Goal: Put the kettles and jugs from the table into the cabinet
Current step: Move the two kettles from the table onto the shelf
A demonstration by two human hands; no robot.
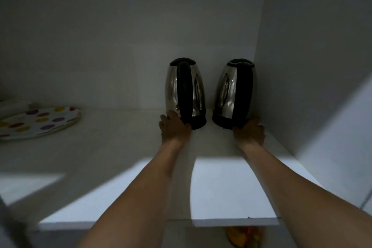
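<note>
Kettles (184, 92) upright by wall (302, 56) — hands (174, 127) touching.

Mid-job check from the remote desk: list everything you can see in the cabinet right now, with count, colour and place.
kettles: 2, steel with black handles, lids and bases, upright side by side at the back right of the shelf; left kettle, right kettle, a gap between them
plate: 1, white with coloured dots, on the shelf at far left, partly cut off by the frame
shelf: 1, white, inside the cabinet
orange thing: 1, below the shelf's front edge, too blurred to identify
left hand: 1, at the base of the left kettle
right hand: 1, at the base of the right kettle
</note>
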